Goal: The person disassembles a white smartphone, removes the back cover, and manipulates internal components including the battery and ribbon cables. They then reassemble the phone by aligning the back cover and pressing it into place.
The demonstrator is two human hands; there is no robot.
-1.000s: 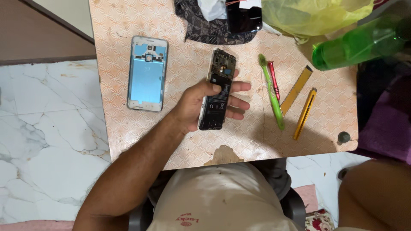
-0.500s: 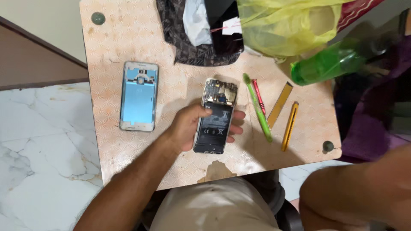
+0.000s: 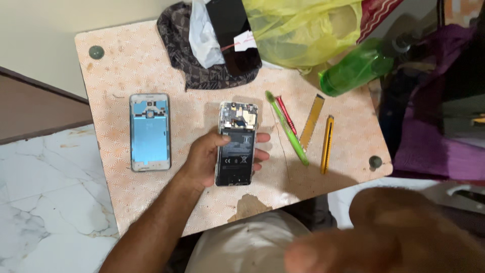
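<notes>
Black opened phone (image 3: 236, 144) flat on table, left hand (image 3: 209, 159) fingers (image 3: 260, 137) curled around it.

small table (image 3: 126, 60) w/ peach patterned top, worn patch at near edge, round dark caps at corners. white marble floor (image 3: 45, 202) w/ grey veins on left, brown strip (image 3: 35, 111) beside a cream wall (image 3: 45, 30).

Right hand (image 3: 404, 237) — now nearer, blurred
</notes>
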